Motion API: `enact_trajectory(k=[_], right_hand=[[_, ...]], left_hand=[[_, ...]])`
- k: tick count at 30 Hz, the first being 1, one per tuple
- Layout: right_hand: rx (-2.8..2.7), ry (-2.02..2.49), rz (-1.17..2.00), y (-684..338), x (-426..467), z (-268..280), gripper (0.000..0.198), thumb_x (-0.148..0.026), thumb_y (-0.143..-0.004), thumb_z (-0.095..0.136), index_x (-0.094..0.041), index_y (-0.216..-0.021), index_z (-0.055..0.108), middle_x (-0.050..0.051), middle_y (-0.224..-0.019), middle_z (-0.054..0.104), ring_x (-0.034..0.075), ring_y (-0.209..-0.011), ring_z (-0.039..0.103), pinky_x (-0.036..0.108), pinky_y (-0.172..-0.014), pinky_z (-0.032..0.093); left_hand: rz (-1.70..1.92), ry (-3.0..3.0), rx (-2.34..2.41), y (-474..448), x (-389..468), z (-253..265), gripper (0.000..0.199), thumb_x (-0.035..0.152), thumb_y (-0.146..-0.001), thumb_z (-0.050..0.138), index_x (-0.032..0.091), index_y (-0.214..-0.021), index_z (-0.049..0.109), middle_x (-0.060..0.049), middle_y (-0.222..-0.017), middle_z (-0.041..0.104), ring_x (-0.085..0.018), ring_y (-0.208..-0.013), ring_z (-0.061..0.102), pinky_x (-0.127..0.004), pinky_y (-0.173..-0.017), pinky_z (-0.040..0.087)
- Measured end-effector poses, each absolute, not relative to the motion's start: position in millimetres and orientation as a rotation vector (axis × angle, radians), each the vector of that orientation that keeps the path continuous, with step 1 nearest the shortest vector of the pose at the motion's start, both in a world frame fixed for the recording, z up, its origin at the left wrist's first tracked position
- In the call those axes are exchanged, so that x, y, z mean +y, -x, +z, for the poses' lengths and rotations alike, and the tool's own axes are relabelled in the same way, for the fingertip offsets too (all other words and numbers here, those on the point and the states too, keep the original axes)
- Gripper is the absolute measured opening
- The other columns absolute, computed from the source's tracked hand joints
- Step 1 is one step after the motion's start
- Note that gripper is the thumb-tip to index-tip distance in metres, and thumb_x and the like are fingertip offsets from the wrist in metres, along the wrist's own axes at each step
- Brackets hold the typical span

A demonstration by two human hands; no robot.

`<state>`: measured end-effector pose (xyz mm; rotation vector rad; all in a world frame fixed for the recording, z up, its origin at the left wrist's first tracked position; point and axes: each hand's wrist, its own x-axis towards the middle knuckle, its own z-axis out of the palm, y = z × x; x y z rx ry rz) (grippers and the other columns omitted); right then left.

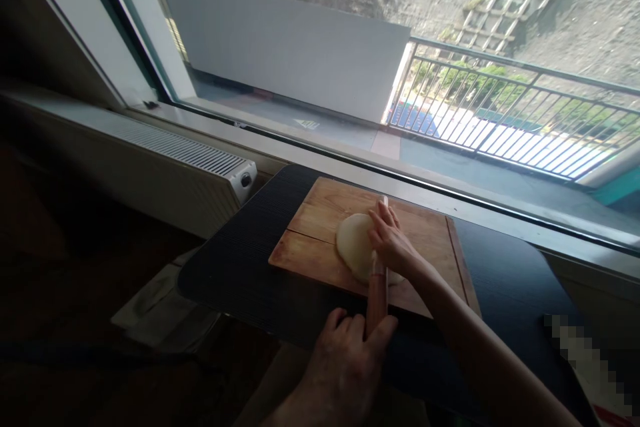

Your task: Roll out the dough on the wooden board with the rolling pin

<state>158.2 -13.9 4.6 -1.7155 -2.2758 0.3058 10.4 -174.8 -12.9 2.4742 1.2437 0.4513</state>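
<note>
A round, flattened sheet of pale dough (353,240) lies on the wooden board (315,210). Across its right part rests a wooden rolling pin (379,293), pointing away from me. My left hand (350,353) is closed around the pin's near end, in front of the board's edge. Farther along, my right hand (393,240) wraps over the pin's far part, above the dough. That hand and the pin cover some of the dough, and a bit of its edge shows to the right of the pin.
The board lies on a dark table (240,240) with rounded corners, pushed up to the window sill (320,160). A white radiator (200,167) stands to the left. Beyond the glass is a metal railing (500,113). Something pixelated (585,360) sits at lower right.
</note>
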Motion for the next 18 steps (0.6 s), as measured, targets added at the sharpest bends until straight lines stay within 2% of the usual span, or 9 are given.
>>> enact_trajectory(k=[3,6,8,11,13,16,18], right_hand=[[-2.378,1.647,0.273,-118,-6,8,0.052,-0.026,-0.088,0.035,-0.012,-0.138,0.037,0.011,-0.152,0.017,0.026,-0.140,0.000,0.042,-0.111,0.018],[-2.435,1.582,0.165,-94,-3,12,0.052,-0.021,-0.086,0.035,-0.010,-0.138,0.036,0.012,-0.151,0.018,0.025,-0.140,0.005,0.042,-0.112,0.016],[-2.415,1.607,0.117,-97,-10,14,0.056,-0.023,-0.085,0.038,-0.008,-0.139,0.031,0.012,-0.152,0.014,0.025,-0.140,0.006,0.040,-0.111,0.018],[-2.332,1.698,0.088,-122,-38,13,0.071,-0.029,-0.080,0.047,-0.009,-0.143,0.020,0.013,-0.152,0.010,0.027,-0.138,0.013,0.041,-0.110,0.023],[-2.316,1.713,0.069,-145,-65,9,0.077,-0.029,-0.078,0.051,-0.009,-0.144,0.018,0.015,-0.151,0.014,0.028,-0.137,0.018,0.042,-0.110,0.025],[-2.289,1.687,0.001,-179,-107,-2,0.071,-0.023,-0.082,0.045,-0.013,-0.145,0.015,0.015,-0.148,0.025,0.027,-0.136,0.023,0.044,-0.107,0.031],[-2.232,1.697,-0.067,-197,-129,-11,0.064,-0.020,-0.087,0.038,-0.016,-0.145,0.015,0.015,-0.145,0.031,0.026,-0.135,0.026,0.045,-0.105,0.035]], left_hand=[[0.452,-2.469,1.201,11,-180,-7,0.058,0.015,-0.085,0.040,0.025,-0.141,0.025,-0.006,-0.096,0.062,-0.020,-0.085,0.058,-0.049,-0.088,0.043],[0.530,-2.386,1.296,40,-174,10,0.045,0.022,-0.090,0.039,0.026,-0.135,0.036,-0.004,-0.101,0.062,-0.017,-0.089,0.058,-0.039,-0.088,0.045],[0.633,-2.324,1.467,55,-157,22,0.037,0.025,-0.092,0.036,0.024,-0.128,0.046,-0.004,-0.104,0.062,-0.017,-0.093,0.057,-0.035,-0.088,0.044],[0.777,-2.301,1.701,57,-113,36,0.036,0.028,-0.094,0.032,0.017,-0.121,0.053,-0.007,-0.110,0.062,-0.018,-0.103,0.056,-0.035,-0.094,0.041],[0.818,-2.365,1.748,38,-77,39,0.039,0.028,-0.094,0.029,0.015,-0.123,0.051,-0.009,-0.121,0.058,-0.019,-0.112,0.052,-0.035,-0.099,0.037],[0.547,-2.643,1.479,-11,-25,36,0.043,0.034,-0.095,0.027,0.017,-0.131,0.044,-0.008,-0.134,0.049,-0.020,-0.125,0.041,-0.041,-0.107,0.027],[0.455,-2.707,1.354,-50,2,33,0.039,0.039,-0.092,0.036,0.022,-0.123,0.053,-0.003,-0.130,0.054,-0.020,-0.123,0.043,-0.040,-0.107,0.026]])
